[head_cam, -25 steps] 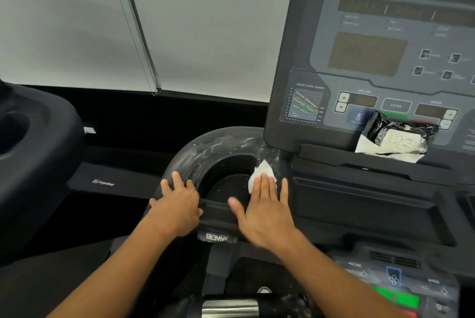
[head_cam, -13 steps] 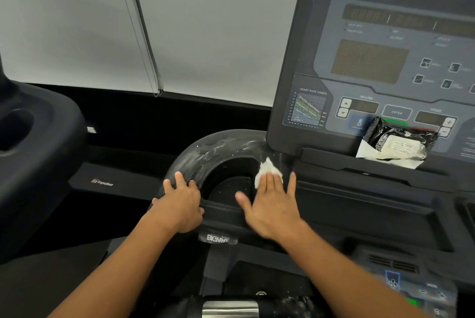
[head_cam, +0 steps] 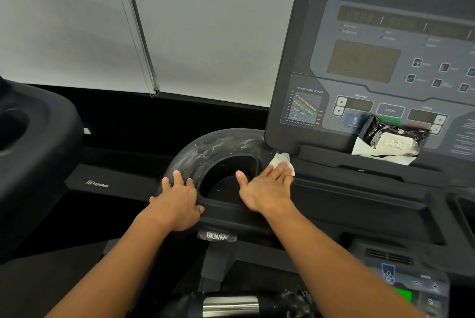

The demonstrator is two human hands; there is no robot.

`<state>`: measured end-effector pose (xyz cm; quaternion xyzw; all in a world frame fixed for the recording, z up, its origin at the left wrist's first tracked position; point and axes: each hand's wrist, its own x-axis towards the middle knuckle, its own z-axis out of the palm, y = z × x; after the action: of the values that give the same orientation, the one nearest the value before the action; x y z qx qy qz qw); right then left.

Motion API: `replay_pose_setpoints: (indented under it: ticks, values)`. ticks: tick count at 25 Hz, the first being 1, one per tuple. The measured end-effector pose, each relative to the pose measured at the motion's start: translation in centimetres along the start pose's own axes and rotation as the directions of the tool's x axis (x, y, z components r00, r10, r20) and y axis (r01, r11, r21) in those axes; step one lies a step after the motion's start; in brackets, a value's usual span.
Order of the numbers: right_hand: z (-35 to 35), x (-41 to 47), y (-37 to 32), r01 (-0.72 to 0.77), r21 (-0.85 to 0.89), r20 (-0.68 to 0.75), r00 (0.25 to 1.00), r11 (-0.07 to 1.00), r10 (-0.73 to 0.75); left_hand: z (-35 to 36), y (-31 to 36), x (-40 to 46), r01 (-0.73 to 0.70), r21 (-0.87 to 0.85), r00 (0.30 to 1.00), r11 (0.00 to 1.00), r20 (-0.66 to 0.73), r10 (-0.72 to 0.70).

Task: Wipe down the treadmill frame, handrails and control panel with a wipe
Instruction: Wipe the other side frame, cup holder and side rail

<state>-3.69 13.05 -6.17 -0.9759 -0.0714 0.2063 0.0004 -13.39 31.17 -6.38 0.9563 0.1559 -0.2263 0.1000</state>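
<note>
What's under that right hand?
A white wipe lies under the straight fingers of the right hand, pressed on the frame beside the cup holder. Only its far edge shows; the rest is covered.

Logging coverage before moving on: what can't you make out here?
- Wipe: mostly under the right hand, head view.
- Control panel: right side cut off by the frame edge.
- Lower keypad: blurred, unreadable.
- Pack label: too small.
</note>
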Motion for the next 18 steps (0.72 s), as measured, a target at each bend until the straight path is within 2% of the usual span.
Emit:
replay_pose_setpoints:
  ticks: [4, 8, 11, 14, 15, 18]
  values:
    - [0.1, -0.1, 1.4, 0.044, 0.018, -0.053, 0.998, 0.999, -0.043, 0.1, 0.3, 0.0, 0.013, 0.007, 1.0, 1.0, 0.008, -0.014]
    - [-1.7, 4.6, 0.4, 0.054, 0.03, -0.095, 0.994, 0.998, -0.051, 0.0, 0.2, -0.2, 0.012, 0.017, 1.0, 1.0, 0.016, -0.012]
    - [-2.6, 7.9, 1.3, 0.178, 0.085, -0.163, 0.973, 0.98, -0.162, -0.2, 0.1, -0.2, 0.012, -0.001, 0.999, 1.0, 0.043, -0.012]
    - [-3.1, 9.0, 1.6, 0.296, 0.186, -0.148, 0.951, 0.937, -0.271, -0.4, 0.2, -0.3, 0.025, -0.007, 0.998, 1.0, 0.051, -0.024]
    - [-2.9, 8.8, 1.8, 0.333, 0.17, -0.151, 0.939, 0.928, -0.309, -0.3, 0.3, -0.4, 0.028, 0.0, 0.998, 1.0, 0.053, -0.028]
    - [-0.1, 6.6, 3.1, 0.381, -0.058, -0.174, 0.906, 0.923, -0.385, -0.3, 0.3, -0.5, 0.026, 0.012, 0.999, 1.0, 0.039, -0.027]
